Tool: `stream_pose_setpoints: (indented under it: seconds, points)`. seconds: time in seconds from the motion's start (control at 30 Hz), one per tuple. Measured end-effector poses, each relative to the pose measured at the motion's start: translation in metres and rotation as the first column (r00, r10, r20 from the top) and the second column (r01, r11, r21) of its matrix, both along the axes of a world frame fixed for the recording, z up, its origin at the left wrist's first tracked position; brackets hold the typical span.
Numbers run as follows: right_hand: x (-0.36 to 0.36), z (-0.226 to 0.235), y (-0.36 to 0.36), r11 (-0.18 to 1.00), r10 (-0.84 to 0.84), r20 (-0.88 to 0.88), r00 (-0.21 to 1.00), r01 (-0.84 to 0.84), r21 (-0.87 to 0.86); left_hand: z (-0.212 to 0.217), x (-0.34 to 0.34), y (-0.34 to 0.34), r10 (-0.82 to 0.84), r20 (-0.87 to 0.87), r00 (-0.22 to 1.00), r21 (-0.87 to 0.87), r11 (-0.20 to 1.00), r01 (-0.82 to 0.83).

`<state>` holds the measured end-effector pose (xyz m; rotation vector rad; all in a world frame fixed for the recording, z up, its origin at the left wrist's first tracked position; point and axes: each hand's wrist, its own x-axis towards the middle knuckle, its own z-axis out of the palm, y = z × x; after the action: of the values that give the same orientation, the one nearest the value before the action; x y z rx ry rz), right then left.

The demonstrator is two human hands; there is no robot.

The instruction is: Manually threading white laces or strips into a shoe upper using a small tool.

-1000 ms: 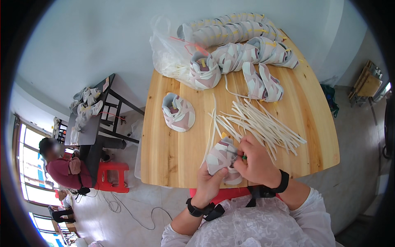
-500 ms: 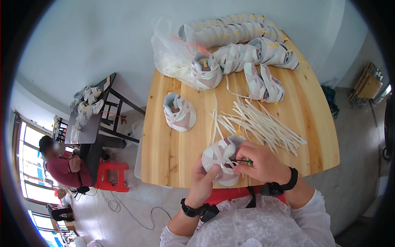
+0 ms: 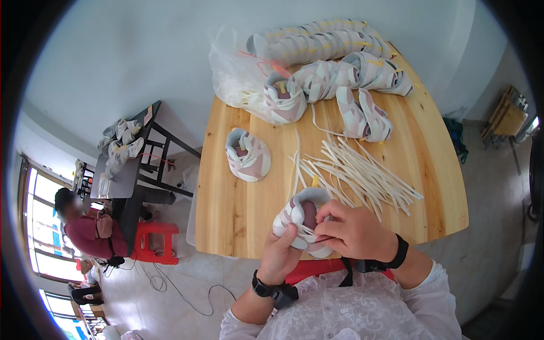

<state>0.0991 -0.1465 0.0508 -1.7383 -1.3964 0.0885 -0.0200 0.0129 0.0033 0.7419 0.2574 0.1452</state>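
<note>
The right hand (image 3: 354, 231) pinches a white lace (image 3: 309, 232) across the throat of a pink-and-white shoe (image 3: 303, 218), while the left hand (image 3: 281, 253) cups that shoe from below at the worktop's (image 3: 226, 215) near edge, about six o'clock. Lacing looks under way; the next move probably needs the lace tip guided through an eyelet. Loose laces (image 3: 362, 175) fan toward two o'clock, a single shoe (image 3: 247, 154) sits at ten. Eyelets and lace tip stay hidden under the fingers.
</note>
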Motion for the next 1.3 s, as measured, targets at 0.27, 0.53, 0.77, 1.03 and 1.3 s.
stream_pose_setpoints:
  seconds: [0.27,0.53,0.77,1.03,1.3]
  points:
    - [-0.009,0.001,0.009,0.985,-0.164,-0.09,0.982,0.168,0.046,-0.002,0.001,-0.012,0.084,-0.021,0.996,0.103,0.991,-0.081]
    - [-0.017,-0.011,0.02,0.955,-0.197,-0.201,0.96,0.234,0.182,0.001,0.003,-0.024,0.234,0.013,0.972,0.398,0.891,-0.219]
    - [-0.007,-0.018,0.018,0.972,-0.035,-0.238,0.971,0.088,0.218,0.004,0.002,-0.023,0.207,-0.001,0.978,0.221,0.954,-0.202]
    - [-0.006,-0.015,0.019,0.942,-0.16,-0.137,0.978,0.193,0.275,0.001,0.002,-0.01,0.107,0.031,0.994,0.046,0.993,-0.109]
    - [-0.037,0.001,0.011,0.971,-0.175,0.363,0.915,0.101,0.215,-0.03,-0.012,0.011,0.006,0.314,0.949,-0.048,0.999,0.01]
